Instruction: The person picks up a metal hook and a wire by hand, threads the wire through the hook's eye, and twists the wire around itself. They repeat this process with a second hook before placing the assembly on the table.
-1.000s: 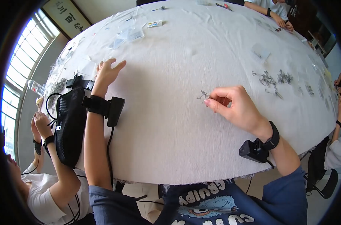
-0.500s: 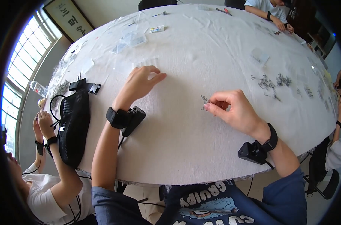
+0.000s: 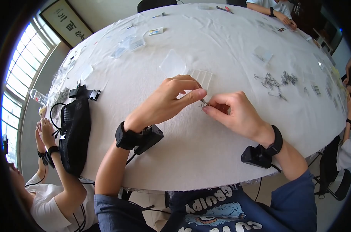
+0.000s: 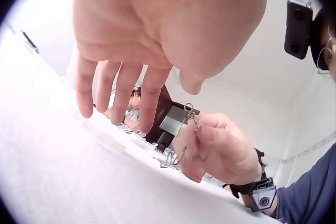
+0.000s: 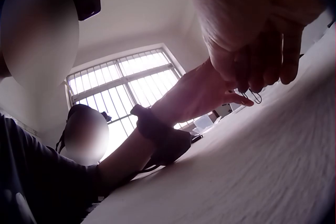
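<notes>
In the head view, my right hand pinches a small cluster of metal fishing hooks between thumb and fingertips, a little above the white tablecloth. The left wrist view shows the hooks with a ring, a coiled part and curved ends hanging below the fingers. My left hand reaches in from the left, its thumb and fingertips right beside the hooks; its fingers are fairly straight. Just beyond both hands lies a clear compartment box, partly hidden by the left hand, with a clear flap behind it.
Piles of hooks lie to the right, near a clear packet. A black mesh bag sits on the left. Farther back are clear boxes, a small packet and red-handled pliers. Other people sit around the table.
My left hand has come from the far left across the table to the hooks, and the clear box now lies just beyond the hands. My right hand has stayed nearly still, still pinching the hooks.
</notes>
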Demonstrator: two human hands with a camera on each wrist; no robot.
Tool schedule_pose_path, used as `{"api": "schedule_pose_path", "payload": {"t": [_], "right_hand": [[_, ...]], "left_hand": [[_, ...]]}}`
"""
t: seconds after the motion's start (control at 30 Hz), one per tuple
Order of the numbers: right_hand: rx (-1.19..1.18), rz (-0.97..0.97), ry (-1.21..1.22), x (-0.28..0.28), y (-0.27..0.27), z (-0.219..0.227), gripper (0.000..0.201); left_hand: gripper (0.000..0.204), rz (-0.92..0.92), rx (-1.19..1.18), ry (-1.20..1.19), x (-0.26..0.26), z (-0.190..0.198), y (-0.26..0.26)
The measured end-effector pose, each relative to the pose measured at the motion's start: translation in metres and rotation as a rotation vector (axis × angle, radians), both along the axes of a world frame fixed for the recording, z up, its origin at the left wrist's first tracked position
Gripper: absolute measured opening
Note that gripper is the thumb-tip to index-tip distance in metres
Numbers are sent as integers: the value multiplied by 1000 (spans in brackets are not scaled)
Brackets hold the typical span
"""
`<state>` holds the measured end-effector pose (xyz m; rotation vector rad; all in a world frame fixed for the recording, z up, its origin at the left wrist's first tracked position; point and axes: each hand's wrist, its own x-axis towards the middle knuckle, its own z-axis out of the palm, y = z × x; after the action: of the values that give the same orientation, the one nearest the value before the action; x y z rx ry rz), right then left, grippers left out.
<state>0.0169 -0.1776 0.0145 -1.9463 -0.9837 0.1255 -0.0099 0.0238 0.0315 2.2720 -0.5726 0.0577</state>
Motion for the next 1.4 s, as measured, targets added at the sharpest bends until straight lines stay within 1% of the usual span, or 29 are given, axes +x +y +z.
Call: {"api": "schedule_pose_path", "payload": {"t": [0.1, 0.2, 0.3, 0.4, 0.5, 0.6, 0.7, 0.8, 1.0, 1.1, 1.2, 1.33, 1.4], "right_hand": [[23, -3, -15, -1, 0, 0, 20], [47, 20, -7, -1, 1, -2, 21], [9, 46, -83, 5, -1, -3, 24], [-14, -37, -164, 14, -2, -6, 25], [67, -82, -302, 24, 0, -17, 22], [-8, -30, -556, 34, -1, -32, 15], [-100, 31, -399, 34, -4, -29, 11], [-197, -98, -324, 35, -6, -22, 9], [-243, -213, -251, 38, -13, -15, 6], [-123, -289, -235, 41, -17, -11, 7], [-37, -394, -312, 46, -21, -4, 8], [125, -511, -513, 66, -34, 3, 9], [95, -617, -631, 83, -51, 6, 9]], "left_hand": [[25, -24, -16, 32, -3, 4, -5], [21, -27, 66, 121, -5, 10, -8], [22, -27, 8, 111, -3, 3, -6], [23, 8, -16, 193, 0, -1, -1], [24, 8, -18, 257, -1, 3, 0], [30, -72, -109, 192, 3, -9, 4], [31, -80, -126, 227, 3, -10, 4], [26, -81, -112, 346, 1, -4, 2], [25, -113, -99, 353, 1, -3, 0], [25, -117, -111, 355, 0, -2, 0], [25, -121, -191, 391, 1, -5, 1], [27, -156, -228, 376, 3, -12, 4], [28, -175, -233, 365, 4, -15, 5]]}}
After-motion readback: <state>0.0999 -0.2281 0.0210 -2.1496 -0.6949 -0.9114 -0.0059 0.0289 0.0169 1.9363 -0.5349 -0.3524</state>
